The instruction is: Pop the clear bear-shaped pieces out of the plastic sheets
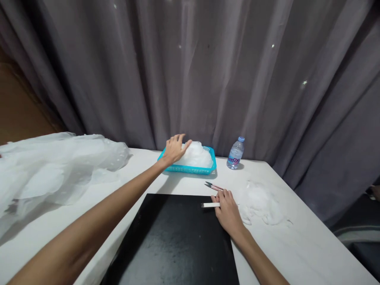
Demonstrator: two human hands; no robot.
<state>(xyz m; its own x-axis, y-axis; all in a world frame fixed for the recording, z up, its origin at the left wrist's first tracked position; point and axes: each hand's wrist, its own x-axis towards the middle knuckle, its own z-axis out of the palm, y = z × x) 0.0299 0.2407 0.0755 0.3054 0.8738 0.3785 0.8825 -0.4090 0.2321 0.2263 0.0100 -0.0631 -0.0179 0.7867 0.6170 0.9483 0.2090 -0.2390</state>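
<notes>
Left hand [175,149]: I have it spread wide above the left side of the blue basket [190,171]; I cannot tell whether it touches the white fluff [197,156] inside.
Right hand [228,209]: I have its fingers curled around a white stick [210,205], at the far right corner of the black board [175,237].
Snips [214,186]: blades point left, handles reach my right fingers; grip unclear.
Loose fluff [259,202]: right of that hand.
Bottle [235,154]: upright, right of basket.
Plastic bag [65,166]: far left.
</notes>
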